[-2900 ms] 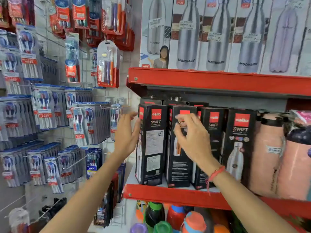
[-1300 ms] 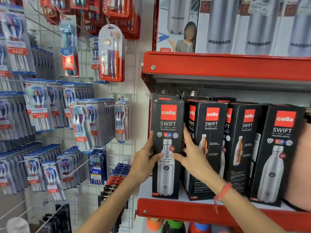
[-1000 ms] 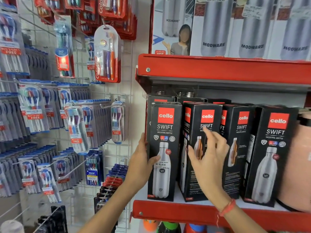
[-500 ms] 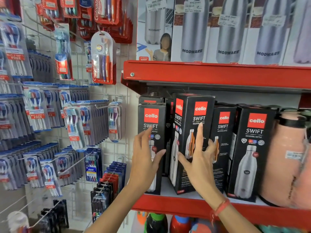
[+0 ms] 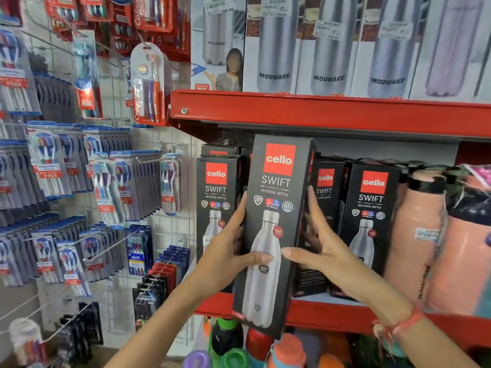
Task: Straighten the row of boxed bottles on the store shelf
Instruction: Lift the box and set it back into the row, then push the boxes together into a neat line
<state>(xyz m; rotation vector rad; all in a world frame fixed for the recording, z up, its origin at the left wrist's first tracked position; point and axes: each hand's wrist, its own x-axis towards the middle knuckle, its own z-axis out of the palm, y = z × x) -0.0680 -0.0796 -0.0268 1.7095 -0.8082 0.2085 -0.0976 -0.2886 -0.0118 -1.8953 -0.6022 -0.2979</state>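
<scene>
A row of black Cello Swift bottle boxes stands on the red shelf (image 5: pixel 318 314). One black box (image 5: pixel 273 208) is out in front of the row, its bottom below the shelf's front lip, front face toward me, slightly tilted. My left hand (image 5: pixel 228 256) grips its left side, thumb across the front. My right hand (image 5: pixel 318 248) holds its right side, fingers up along the edge. A box (image 5: pixel 216 197) stands at the row's left end. Two more boxes (image 5: pixel 325 192) (image 5: pixel 372 208) stand to the right.
Peach-coloured flasks (image 5: pixel 419 235) stand right of the boxes. The upper red shelf (image 5: pixel 318 115) carries Modware bottle boxes (image 5: pixel 276 43). Toothbrush packs (image 5: pixel 106 187) hang on a wire grid at left. Coloured bottle caps (image 5: pixel 287 349) show on the shelf below.
The second box has come forward out of the row and turned its front face to me. Both hands have closed on its sides; half a second ago they were open beside it.
</scene>
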